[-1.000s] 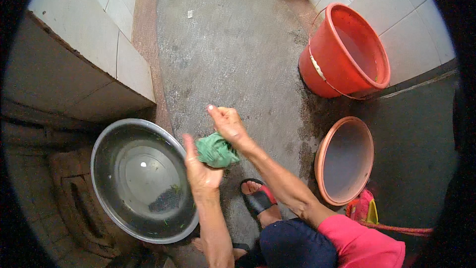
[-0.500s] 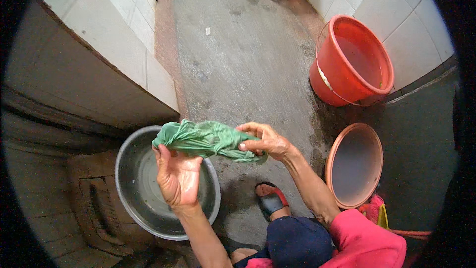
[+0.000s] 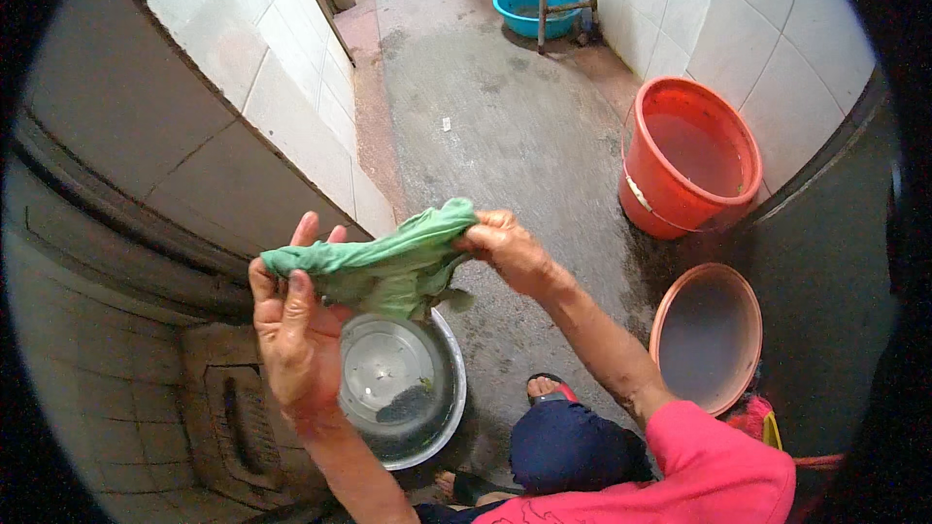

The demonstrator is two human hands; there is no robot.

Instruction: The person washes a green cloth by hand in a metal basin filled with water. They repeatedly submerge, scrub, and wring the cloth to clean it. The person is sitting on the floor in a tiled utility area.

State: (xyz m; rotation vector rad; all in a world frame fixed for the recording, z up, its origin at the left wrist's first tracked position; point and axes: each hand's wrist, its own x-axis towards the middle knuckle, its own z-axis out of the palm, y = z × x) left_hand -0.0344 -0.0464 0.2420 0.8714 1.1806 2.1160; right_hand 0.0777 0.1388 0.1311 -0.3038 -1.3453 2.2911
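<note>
A crumpled green cloth (image 3: 388,257) is stretched sideways between my two hands, above and beyond a metal basin. My left hand (image 3: 299,340) pinches its left end between thumb and forefinger, with other fingers raised behind it. At the cloth's upper right end, my right hand (image 3: 510,247) is closed around the fabric. The lower right part of the cloth hangs loose. The round metal basin (image 3: 456,393) stands on the floor below, holding some clear water with a dark patch near its bottom. My left forearm covers part of its rim.
To the right stand a red bucket (image 3: 636,165) of cloudy water and an orange-pink tub (image 3: 660,330) of greyish water. A squat toilet (image 3: 243,417) is set at the left. Farther off, a turquoise basin (image 3: 515,17) sits by metal legs. Tiled walls line both sides.
Both hands have drawn apart, pulling the cloth wider and tilting its right end up. The left hand has moved left and gripped the cloth's end. The view has shifted, showing more of the far floor.
</note>
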